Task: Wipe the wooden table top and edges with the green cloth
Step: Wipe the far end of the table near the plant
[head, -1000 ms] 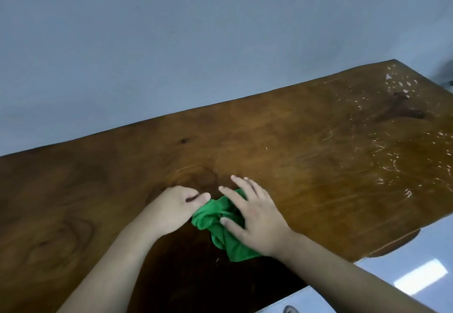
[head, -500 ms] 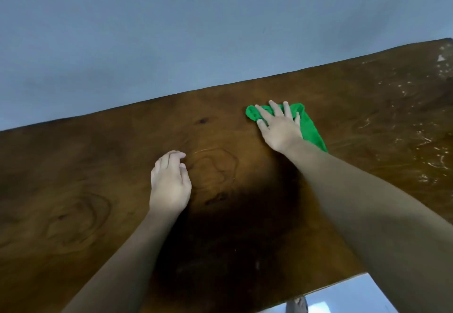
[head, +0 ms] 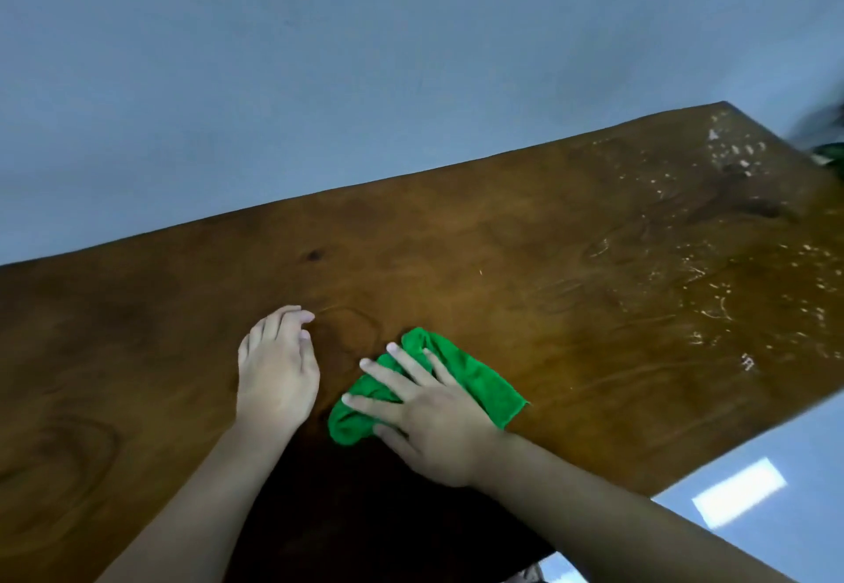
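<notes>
The wooden table top fills the lower part of the head view, dark brown and glossy. A crumpled green cloth lies near its middle. My right hand presses flat on the cloth with fingers spread, covering its left and near parts. My left hand rests palm down on the bare wood just left of the cloth, fingers together, holding nothing.
White specks and smears cover the right end of the table. A blue-grey wall runs along the far edge. The near right edge drops to a shiny pale floor. A dark object sits beyond the far right corner.
My right hand has dragged the green cloth back from the far side of the table toward me, close to my left hand. The left hand has stayed planted on the wood.
</notes>
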